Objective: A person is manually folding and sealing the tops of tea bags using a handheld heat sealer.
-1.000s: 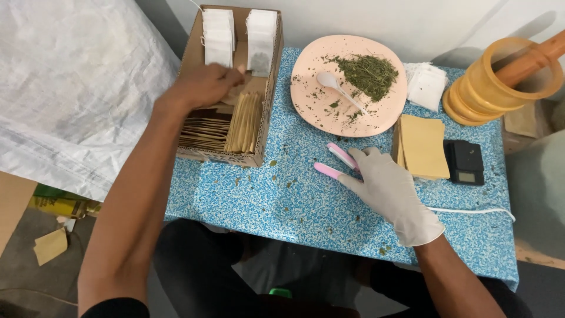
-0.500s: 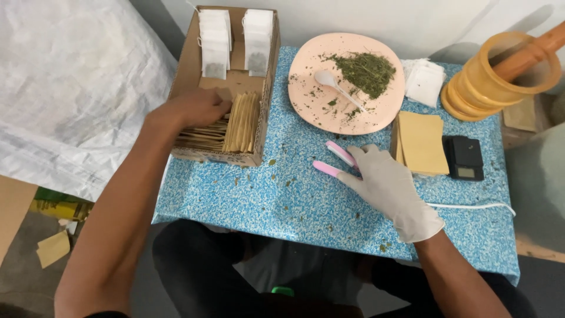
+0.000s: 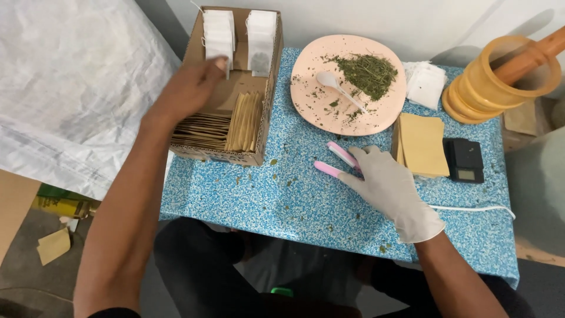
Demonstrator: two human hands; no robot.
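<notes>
Two hands, one box, one pink tool

Two hands show in my view from the head camera. I see the left hand (image 3: pixel 191 88) inside the cardboard box (image 3: pixel 268 126), which sits at the left end of the blue speckled worktop (image 3: pixel 294 200). Its fingers (image 3: pixel 219 62) are loosely bent and reach up to the left stack of white tea bags (image 3: pixel 219 32) at the back of the box. One fingertip touches the front bag. I cannot tell if it grips the bag. A second white stack (image 3: pixel 261 35) stands just beside the first. Brown paper envelopes (image 3: pixel 223 126) fill the front of the box, under the wrist.

I see the right hand (image 3: pixel 391 191) in a white glove. It lies on the worktop with its fingers on a pink tool (image 3: pixel 336 160) that has two arms spread apart. I cannot tell how tight the hold is.

Behind the tool stands a pink plate (image 3: pixel 309 103) with dried green herbs (image 3: pixel 369 72) and a white spoon (image 3: pixel 332 83). To the right lie a tan envelope pile (image 3: pixel 422 144), a small black scale (image 3: pixel 465 159), more white bags (image 3: pixel 426 85) and a yellow mortar (image 3: pixel 485 88) with a wooden pestle (image 3: pixel 532 56).
</notes>
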